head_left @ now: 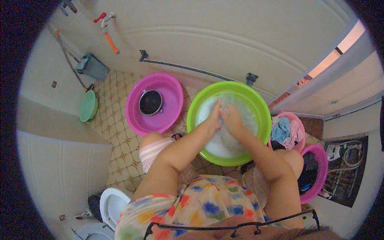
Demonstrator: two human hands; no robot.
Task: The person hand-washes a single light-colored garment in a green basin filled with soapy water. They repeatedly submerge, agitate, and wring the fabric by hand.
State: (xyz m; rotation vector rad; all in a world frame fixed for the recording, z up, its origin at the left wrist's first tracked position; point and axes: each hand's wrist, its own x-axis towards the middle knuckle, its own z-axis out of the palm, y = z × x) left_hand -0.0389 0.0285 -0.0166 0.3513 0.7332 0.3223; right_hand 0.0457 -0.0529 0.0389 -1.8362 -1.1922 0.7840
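Note:
Both hands meet over a lime-green plastic basin (264, 120) of white, sudsy water (208, 147). My left hand (214, 116) is held on edge with its fingers stretched towards the far rim. Against it, fingers bent, rests my right hand (232, 120). Foam and blur hide what lies between the palms, so I cannot tell whether they grip anything. A pale patch in the suds below the hands may be submerged cloth.
Left stands a pink basin (172, 115) holding a dark-bottomed round pan (150, 102). At right are a pink tub of clothes (282, 129) and a magenta basin (320, 177) with dark items. A tap (106, 21), a grey bin (93, 67) and a green basin (88, 106) are further left.

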